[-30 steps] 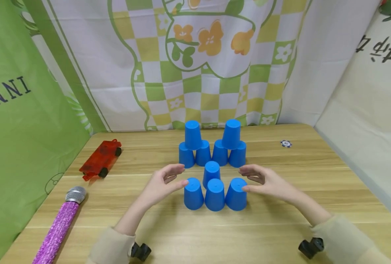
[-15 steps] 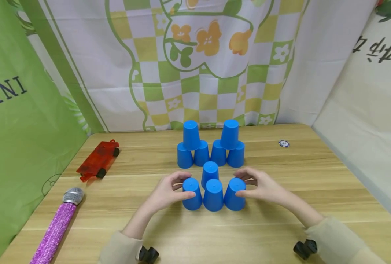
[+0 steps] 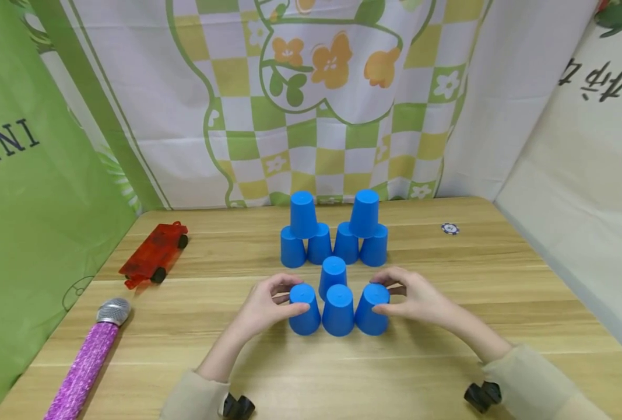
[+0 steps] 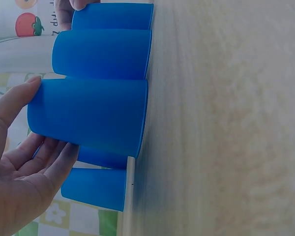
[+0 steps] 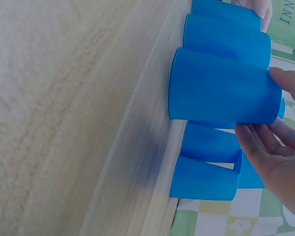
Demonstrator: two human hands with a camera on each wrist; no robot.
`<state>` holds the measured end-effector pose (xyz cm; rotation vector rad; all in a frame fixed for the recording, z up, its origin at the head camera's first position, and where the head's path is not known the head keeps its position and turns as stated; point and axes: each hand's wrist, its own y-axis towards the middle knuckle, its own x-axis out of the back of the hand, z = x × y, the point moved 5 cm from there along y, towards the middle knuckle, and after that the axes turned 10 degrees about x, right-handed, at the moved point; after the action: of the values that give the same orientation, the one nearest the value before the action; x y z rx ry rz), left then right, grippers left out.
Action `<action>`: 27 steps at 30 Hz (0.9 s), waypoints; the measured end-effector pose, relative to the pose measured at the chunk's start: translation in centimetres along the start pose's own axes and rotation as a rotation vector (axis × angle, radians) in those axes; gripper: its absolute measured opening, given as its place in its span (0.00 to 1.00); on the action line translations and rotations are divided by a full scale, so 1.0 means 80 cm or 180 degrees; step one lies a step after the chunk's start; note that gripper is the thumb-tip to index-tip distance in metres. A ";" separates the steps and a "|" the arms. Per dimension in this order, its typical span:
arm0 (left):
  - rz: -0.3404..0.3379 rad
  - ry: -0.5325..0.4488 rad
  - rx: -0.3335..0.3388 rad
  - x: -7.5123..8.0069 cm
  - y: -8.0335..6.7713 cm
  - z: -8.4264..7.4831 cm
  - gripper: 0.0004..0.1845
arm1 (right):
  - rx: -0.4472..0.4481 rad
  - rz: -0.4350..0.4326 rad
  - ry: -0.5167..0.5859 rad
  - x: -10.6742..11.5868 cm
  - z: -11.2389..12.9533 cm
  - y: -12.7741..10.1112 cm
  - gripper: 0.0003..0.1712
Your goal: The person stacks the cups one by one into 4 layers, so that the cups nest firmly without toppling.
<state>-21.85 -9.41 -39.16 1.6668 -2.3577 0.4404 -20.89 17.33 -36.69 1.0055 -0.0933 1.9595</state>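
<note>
A front row of three upside-down blue cups stands on the wooden table [image 3: 426,361]. My left hand [image 3: 266,304] pinches the left cup [image 3: 304,322] near its top, thumb on the near side and fingers round the outer side. At the row's other end, my right hand [image 3: 415,298] pinches the right cup [image 3: 369,322] the same way, as the right wrist view also shows with this cup [image 5: 226,88]. Between them the middle cup [image 3: 338,315] is untouched. One more blue cup [image 3: 333,275] stands just behind it, partly hidden.
Farther back are two small cup pyramids, each with one cup [image 3: 303,214] on top of two. A red toy car [image 3: 155,254] and a pink glittery microphone [image 3: 87,361] lie at the left. A poker chip [image 3: 450,228] lies at the back right.
Both hands have come down and inward from beside the front row and now grip the two outer cups. The cups stand as before; the head view has shifted slightly.
</note>
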 end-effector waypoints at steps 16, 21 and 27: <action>-0.0003 0.0069 -0.0005 0.002 0.002 0.002 0.25 | -0.0063 -0.0395 -0.0387 0.050 0.020 -0.001 0.22; 0.0036 0.0092 -0.0007 0.002 0.002 0.000 0.25 | -0.0243 -0.0588 -0.0564 0.095 0.033 0.006 0.22; 0.0052 0.0092 0.0031 0.001 0.004 0.000 0.24 | -0.0249 -0.0885 -0.0705 0.149 0.058 0.029 0.24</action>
<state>-22.16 -9.38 -39.17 1.6355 -2.3537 0.4767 -22.89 22.18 -24.78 1.1177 -0.1447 1.5787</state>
